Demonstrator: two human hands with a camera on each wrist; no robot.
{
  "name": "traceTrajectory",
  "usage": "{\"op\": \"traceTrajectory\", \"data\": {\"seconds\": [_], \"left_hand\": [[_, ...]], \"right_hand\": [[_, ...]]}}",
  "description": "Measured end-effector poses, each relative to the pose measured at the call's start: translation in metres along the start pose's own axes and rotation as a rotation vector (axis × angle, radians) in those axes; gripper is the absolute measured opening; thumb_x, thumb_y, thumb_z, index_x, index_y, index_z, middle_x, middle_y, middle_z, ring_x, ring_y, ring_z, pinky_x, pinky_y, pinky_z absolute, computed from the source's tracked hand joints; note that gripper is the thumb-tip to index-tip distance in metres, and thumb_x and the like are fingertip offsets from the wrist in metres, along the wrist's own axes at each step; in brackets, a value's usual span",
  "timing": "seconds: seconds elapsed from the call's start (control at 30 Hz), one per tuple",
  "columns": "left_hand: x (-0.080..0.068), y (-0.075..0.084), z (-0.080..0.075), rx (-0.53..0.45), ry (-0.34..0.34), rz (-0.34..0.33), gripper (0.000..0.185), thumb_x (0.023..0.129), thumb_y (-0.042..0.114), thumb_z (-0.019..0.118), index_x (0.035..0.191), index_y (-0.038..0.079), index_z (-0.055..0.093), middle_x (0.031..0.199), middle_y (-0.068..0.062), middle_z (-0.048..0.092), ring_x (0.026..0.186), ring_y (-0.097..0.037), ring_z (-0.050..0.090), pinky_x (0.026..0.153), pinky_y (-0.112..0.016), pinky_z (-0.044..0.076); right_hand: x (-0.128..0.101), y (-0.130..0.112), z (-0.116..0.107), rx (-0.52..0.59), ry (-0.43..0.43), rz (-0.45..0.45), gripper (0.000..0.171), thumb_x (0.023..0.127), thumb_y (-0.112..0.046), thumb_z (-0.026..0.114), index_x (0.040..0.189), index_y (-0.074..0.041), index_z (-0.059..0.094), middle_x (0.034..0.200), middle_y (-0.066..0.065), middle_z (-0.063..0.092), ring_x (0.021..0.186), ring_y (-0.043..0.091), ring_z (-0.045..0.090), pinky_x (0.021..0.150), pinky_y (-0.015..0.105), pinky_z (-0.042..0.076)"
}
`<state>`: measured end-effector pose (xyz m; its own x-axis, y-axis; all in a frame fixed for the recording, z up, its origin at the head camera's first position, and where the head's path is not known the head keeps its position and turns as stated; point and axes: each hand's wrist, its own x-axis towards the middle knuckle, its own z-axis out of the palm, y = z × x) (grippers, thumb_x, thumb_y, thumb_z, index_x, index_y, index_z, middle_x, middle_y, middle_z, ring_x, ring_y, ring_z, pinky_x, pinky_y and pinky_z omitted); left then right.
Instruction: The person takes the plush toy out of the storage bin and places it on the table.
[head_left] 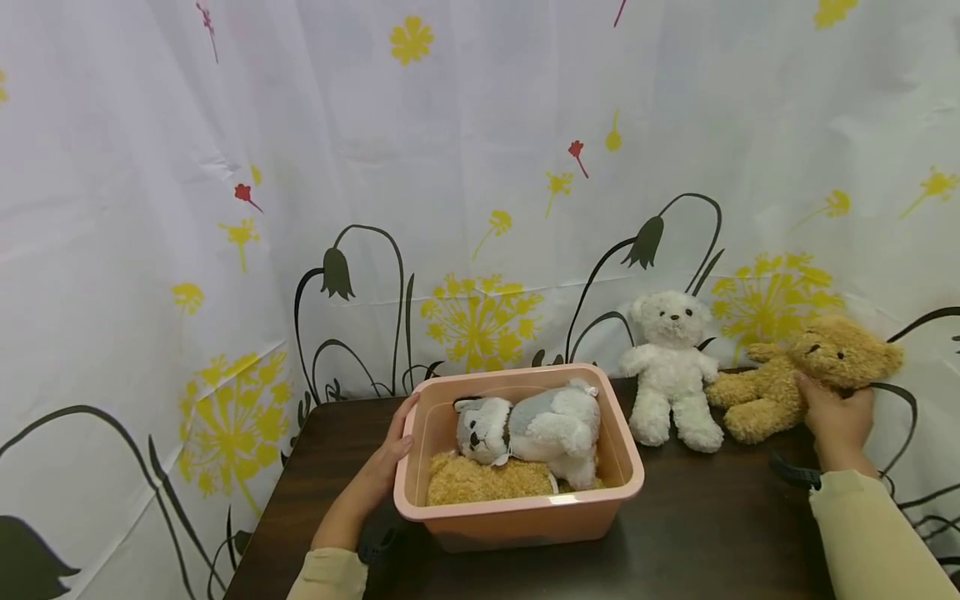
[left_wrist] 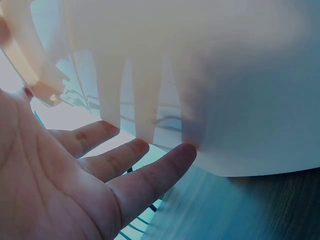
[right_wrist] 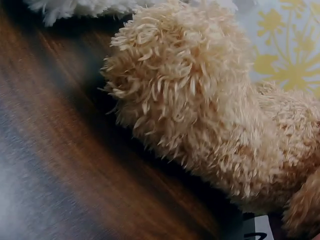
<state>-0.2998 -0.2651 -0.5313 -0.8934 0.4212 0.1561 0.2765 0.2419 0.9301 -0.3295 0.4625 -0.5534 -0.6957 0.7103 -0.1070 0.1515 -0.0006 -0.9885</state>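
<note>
My left hand (head_left: 386,467) rests against the left side of a pink plastic basin (head_left: 525,533), near its rim. In the left wrist view its fingers (left_wrist: 155,182) are fairly straight, tips touching the basin's outer wall. Inside the basin, a grey-and-white plush dog (head_left: 540,429) lies on its side on top of golden-brown plush (head_left: 487,483). At the right, my right hand (head_left: 836,421) holds a golden-brown teddy bear (head_left: 780,387) around its upper body; the bear leans over with its head to the right. The right wrist view shows the bear's fur (right_wrist: 185,95) close up.
A white teddy bear (head_left: 675,367) sits between the basin and the brown bear, at the back of the dark wooden table (head_left: 712,517). Behind the table hangs a white curtain (head_left: 487,167) with flower prints.
</note>
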Motion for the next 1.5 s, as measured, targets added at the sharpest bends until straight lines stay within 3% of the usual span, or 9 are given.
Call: {"op": "traceTrajectory", "data": {"seconds": [0.13, 0.33, 0.53, 0.67, 0.9, 1.1, 1.23, 1.33, 1.5], "left_hand": [[0.0, 0.001, 0.001, 0.003, -0.001, 0.003, 0.073, 0.11, 0.039, 0.032, 0.176, 0.031, 0.001, 0.183, -0.019, -0.006, 0.164, -0.054, 0.01, 0.124, -0.077, 0.02], [0.002, 0.003, 0.0, -0.012, 0.011, 0.001, 0.073, 0.109, 0.037, 0.033, 0.176, 0.033, 0.002, 0.183, -0.016, -0.005, 0.165, -0.049, 0.009, 0.126, -0.074, 0.018], [-0.001, 0.004, 0.0, 0.016, -0.004, -0.016, 0.071, 0.111, 0.039, 0.032, 0.175, 0.037, 0.002, 0.183, -0.016, -0.004, 0.164, -0.049, 0.011, 0.127, -0.07, 0.021], [0.0, 0.001, 0.003, -0.021, -0.007, -0.007, 0.074, 0.109, 0.041, 0.034, 0.176, 0.034, 0.002, 0.183, -0.018, -0.005, 0.164, -0.051, 0.011, 0.126, -0.072, 0.02], [0.005, -0.015, -0.005, -0.02, -0.028, 0.05, 0.072, 0.111, 0.036, 0.033, 0.176, 0.032, 0.004, 0.181, -0.02, -0.001, 0.162, -0.042, 0.018, 0.124, -0.046, 0.035], [0.001, -0.004, 0.001, -0.028, -0.003, 0.016, 0.072, 0.111, 0.035, 0.033, 0.176, 0.03, 0.002, 0.182, -0.019, -0.006, 0.164, -0.053, 0.009, 0.125, -0.074, 0.02], [0.003, -0.004, 0.005, -0.004, 0.01, 0.019, 0.071, 0.112, 0.034, 0.03, 0.176, 0.029, 0.001, 0.183, -0.02, -0.006, 0.164, -0.055, 0.01, 0.123, -0.077, 0.022], [0.004, -0.005, 0.005, 0.006, -0.001, 0.036, 0.071, 0.112, 0.034, 0.031, 0.176, 0.029, 0.002, 0.182, -0.02, -0.005, 0.164, -0.054, 0.01, 0.124, -0.073, 0.025], [0.004, -0.01, -0.002, 0.024, -0.016, 0.062, 0.071, 0.112, 0.038, 0.032, 0.176, 0.034, 0.002, 0.182, -0.018, -0.003, 0.163, -0.049, 0.018, 0.123, -0.066, 0.035]], "right_hand": [[-0.007, 0.006, -0.004, -0.031, -0.07, -0.052, 0.113, 0.095, -0.046, 0.081, 0.174, -0.036, 0.001, 0.184, 0.001, 0.007, 0.17, 0.024, 0.011, 0.137, 0.053, 0.017], [-0.018, 0.024, 0.005, 0.008, -0.117, -0.026, 0.114, 0.098, -0.037, 0.08, 0.17, -0.027, -0.007, 0.181, 0.012, -0.007, 0.17, 0.029, 0.001, 0.137, 0.055, 0.015], [-0.026, 0.047, 0.01, -0.02, 0.007, -0.079, 0.087, 0.097, -0.042, 0.08, 0.16, -0.029, 0.022, 0.155, -0.009, 0.039, 0.133, 0.012, 0.049, 0.112, 0.037, 0.042], [-0.028, 0.053, 0.007, -0.02, 0.039, -0.13, 0.075, 0.096, -0.039, 0.081, 0.153, -0.033, 0.033, 0.131, -0.025, 0.044, 0.108, -0.005, 0.049, 0.093, 0.022, 0.044], [-0.027, 0.053, 0.005, 0.233, 0.051, -0.085, 0.08, 0.096, -0.023, 0.083, 0.158, -0.025, 0.034, 0.134, -0.019, 0.049, 0.115, -0.001, 0.056, 0.081, 0.006, 0.049], [-0.031, 0.047, -0.003, 0.564, 0.023, -0.03, 0.089, 0.096, -0.007, 0.08, 0.162, -0.019, 0.022, 0.142, -0.009, 0.046, 0.117, 0.005, 0.061, 0.083, 0.011, 0.057], [-0.046, 0.044, -0.019, 0.66, -0.001, 0.039, 0.071, 0.106, -0.024, 0.067, 0.156, -0.022, 0.016, 0.138, -0.005, 0.042, 0.104, 0.007, 0.064, 0.074, 0.018, 0.059], [-0.061, 0.042, -0.028, 0.66, 0.035, 0.036, 0.051, 0.11, -0.037, 0.059, 0.142, -0.022, 0.023, 0.126, -0.004, 0.051, 0.093, 0.007, 0.068, 0.067, 0.021, 0.058], [-0.079, 0.014, -0.024, 0.612, 0.117, -0.124, 0.032, 0.11, -0.03, 0.063, 0.128, -0.018, 0.04, 0.09, -0.002, 0.068, 0.067, 0.009, 0.067, 0.059, 0.02, 0.055]]}}
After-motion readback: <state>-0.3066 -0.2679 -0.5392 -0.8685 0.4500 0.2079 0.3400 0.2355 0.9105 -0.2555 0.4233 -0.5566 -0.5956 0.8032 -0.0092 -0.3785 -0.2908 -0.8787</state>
